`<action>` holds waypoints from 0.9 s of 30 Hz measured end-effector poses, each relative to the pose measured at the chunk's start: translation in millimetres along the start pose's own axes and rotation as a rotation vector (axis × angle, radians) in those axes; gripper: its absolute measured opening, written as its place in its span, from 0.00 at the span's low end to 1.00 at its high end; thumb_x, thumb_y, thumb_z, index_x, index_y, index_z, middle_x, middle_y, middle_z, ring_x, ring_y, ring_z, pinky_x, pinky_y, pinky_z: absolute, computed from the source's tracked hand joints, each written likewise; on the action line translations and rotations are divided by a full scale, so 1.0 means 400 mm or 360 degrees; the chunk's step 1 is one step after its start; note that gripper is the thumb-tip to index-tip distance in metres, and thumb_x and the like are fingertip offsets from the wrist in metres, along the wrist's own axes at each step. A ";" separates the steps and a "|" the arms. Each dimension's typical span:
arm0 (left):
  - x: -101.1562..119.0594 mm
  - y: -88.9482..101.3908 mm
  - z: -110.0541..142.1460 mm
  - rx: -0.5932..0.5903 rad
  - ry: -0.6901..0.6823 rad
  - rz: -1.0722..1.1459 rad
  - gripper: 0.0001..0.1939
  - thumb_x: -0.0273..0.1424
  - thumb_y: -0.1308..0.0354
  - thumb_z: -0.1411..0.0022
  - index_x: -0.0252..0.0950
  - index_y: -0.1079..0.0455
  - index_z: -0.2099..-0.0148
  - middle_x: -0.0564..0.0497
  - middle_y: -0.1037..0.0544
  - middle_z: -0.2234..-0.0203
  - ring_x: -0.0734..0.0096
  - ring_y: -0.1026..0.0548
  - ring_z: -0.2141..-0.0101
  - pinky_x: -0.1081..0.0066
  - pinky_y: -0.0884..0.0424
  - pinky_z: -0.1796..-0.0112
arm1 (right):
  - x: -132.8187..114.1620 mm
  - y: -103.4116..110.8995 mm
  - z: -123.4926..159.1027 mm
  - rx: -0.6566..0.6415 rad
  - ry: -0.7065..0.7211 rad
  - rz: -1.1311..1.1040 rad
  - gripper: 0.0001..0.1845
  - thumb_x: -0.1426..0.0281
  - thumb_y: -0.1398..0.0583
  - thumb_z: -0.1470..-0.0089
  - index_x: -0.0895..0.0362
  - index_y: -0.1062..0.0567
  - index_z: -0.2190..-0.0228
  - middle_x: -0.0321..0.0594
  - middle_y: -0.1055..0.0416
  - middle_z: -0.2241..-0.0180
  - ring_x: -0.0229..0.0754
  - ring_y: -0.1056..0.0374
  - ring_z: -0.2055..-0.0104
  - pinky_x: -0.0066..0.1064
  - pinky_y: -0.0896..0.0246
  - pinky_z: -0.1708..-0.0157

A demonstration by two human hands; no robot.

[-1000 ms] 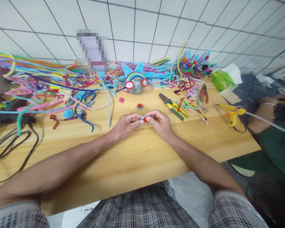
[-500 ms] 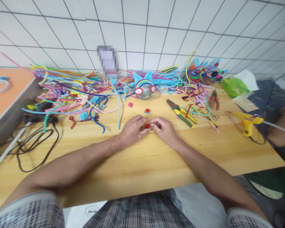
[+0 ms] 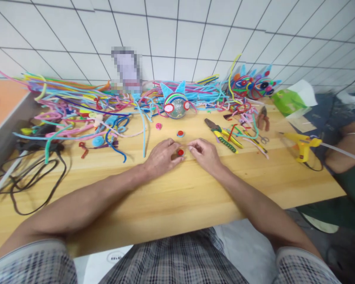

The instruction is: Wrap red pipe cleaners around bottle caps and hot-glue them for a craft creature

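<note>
My left hand (image 3: 163,157) rests on the table with its thumb and fingers curled around a small red pipe-cleaner coil (image 3: 180,152). Just right of the coil, my right hand (image 3: 205,154) has its fingertips pinched together; whatever is between them is too small to make out. A red disc with a light blue rim (image 3: 180,133) lies beyond both hands. Farther back sits a round ornament (image 3: 180,109) with blue ears, a striped band and pink-and-red round pieces. To its left is a small pink coil (image 3: 159,126).
Pliers (image 3: 220,136), scissors (image 3: 264,139) and red-handled pliers (image 3: 263,119) lie on the right. A yellow glue gun (image 3: 303,146) is near another person's arm (image 3: 343,148). Pipe cleaners (image 3: 73,106) are heaped along the wall. Black cables (image 3: 41,185) loop at the left.
The view has shifted slightly. My right fingertips have drawn a little to the right, away from the red coil, while my left hand stays around it.
</note>
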State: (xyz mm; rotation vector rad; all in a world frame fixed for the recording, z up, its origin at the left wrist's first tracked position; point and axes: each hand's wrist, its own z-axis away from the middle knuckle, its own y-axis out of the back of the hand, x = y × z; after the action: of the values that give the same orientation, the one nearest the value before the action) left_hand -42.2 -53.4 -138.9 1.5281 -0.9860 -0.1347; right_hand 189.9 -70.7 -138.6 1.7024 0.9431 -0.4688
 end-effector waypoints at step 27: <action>-0.040 -0.008 -0.011 0.0001 -0.0111 0.0222 0.08 0.28 0.38 0.25 0.39 0.16 0.51 0.45 0.15 0.57 0.61 0.17 0.56 0.63 0.22 0.52 | 0.002 0.004 -0.002 -0.0031 -0.0059 0.0052 0.06 0.73 0.36 0.36 0.51 0.18 0.61 0.37 0.19 0.64 0.43 0.26 0.64 0.35 0.30 0.58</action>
State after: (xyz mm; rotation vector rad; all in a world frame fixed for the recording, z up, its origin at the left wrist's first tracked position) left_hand -47.9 -40.1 -147.6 1.4581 -1.1444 -0.0895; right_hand 191.7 -69.9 -137.8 1.6835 0.8894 -0.4663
